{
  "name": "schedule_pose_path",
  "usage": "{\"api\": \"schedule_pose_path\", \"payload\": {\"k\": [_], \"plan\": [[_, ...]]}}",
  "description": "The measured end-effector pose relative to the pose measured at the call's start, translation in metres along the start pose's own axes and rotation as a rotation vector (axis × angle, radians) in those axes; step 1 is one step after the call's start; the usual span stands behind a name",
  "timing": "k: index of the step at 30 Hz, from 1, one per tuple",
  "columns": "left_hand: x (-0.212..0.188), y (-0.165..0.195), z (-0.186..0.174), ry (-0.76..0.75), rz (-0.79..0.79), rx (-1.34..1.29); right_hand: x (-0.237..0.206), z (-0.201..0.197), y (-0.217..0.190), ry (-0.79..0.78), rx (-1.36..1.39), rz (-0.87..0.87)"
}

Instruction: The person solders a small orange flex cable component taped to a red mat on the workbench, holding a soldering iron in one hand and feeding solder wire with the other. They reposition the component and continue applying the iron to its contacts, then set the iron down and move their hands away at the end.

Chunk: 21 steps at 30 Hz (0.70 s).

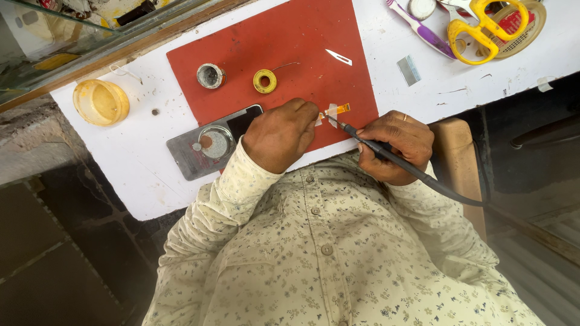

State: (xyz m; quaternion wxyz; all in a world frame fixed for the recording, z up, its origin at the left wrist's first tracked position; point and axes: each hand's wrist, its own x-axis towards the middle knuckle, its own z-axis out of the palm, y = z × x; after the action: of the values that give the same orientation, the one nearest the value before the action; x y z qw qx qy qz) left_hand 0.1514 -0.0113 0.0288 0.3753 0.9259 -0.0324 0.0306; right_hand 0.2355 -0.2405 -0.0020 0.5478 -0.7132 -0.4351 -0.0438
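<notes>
Orange flex ribbon [340, 109], a short thin strip with a pale, clear tape-like patch at its near end, lies on the red rectangular mat [290, 36], near the mat's lower right edge on the white bench [459, 84]. My left hand [281, 136] is curled into a loose fist with its fingertips pressing down on the strip's near end. My right hand [396, 145] is closed around one black soldering iron [386, 152], held like a pen, its metal tip touching the pale patch just beside my left fingertips; a black cable trails off from it to the right.

On the mat I count one small yellow spool of solder wire [264, 81], one round metal tin [210, 76] and one loose silver scalpel blade [339, 57]. One dark phone [244, 119] lies partly under my left wrist, beside one grey metal plate with a round dish [199, 148]. One yellow-handled pair of scissors [483, 30] and one purple toothbrush [423, 30] lie at the far right, and one amber plastic lid [101, 102] at the left.
</notes>
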Motion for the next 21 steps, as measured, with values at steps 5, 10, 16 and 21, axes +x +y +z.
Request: {"api": "schedule_pose_path", "payload": {"k": [5,10,16,21], "plan": [[0.0001,-0.0006,0.0006,0.002,-0.004,0.017,0.0005,0.0005,-0.0003,0.003,0.003,0.004],[-0.0006,0.0002,0.0006,0.006,-0.002,0.02,0.0003,0.0005,-0.0012,0.011,0.006,0.007],[-0.0004,0.0004,0.0009,0.0,-0.005,0.025,0.0007,0.0006,-0.0016,0.005,0.002,0.008],[-0.0003,-0.0006,0.0008,-0.017,-0.009,0.019,0.0005,0.0007,-0.0022,0.016,0.004,0.011]]}}
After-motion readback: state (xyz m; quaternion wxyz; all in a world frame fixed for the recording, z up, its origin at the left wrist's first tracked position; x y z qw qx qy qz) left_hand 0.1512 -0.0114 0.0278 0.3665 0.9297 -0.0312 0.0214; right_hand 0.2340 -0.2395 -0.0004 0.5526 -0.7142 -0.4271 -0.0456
